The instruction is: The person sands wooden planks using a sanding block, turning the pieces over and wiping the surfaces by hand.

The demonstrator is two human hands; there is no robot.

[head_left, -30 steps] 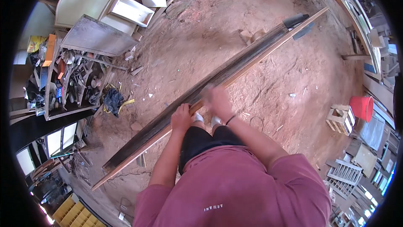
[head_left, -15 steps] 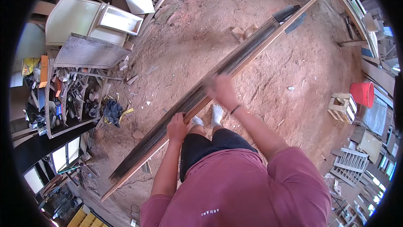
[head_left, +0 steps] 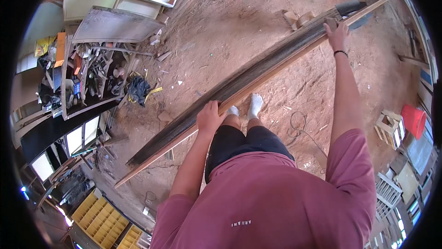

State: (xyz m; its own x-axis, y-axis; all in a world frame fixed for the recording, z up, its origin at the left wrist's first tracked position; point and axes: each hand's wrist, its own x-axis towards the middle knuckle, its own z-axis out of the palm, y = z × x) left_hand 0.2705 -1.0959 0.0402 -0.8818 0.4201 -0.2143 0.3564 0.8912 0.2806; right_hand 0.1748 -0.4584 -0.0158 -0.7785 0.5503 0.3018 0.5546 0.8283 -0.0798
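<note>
We have our left hand (head_left: 209, 118) on a long light brown strip (head_left: 275, 73), with its fingers bent over the wood, so this grip is closed on the strip. Our right hand (head_left: 338, 36) is far up near the top right end, with its arm stretched out. Its thumb and fingers are closed around a small brown block (head_left: 331, 22), which is on the wood there. We cannot tell what the block is made of.

The strip runs on a slant, from low on the left to high on the right. It lies along the near side of a long dark board (head_left: 258, 70), and it sticks out past the board at both ends. Our feet, in white socks (head_left: 255, 106), are on the dirt floor (head_left: 221, 42), just beside the strip. A black bag (head_left: 138, 90) lies off to the left. Over to the right, a wooden crate (head_left: 390, 129) sits beside a red bucket (head_left: 413, 121).
</note>
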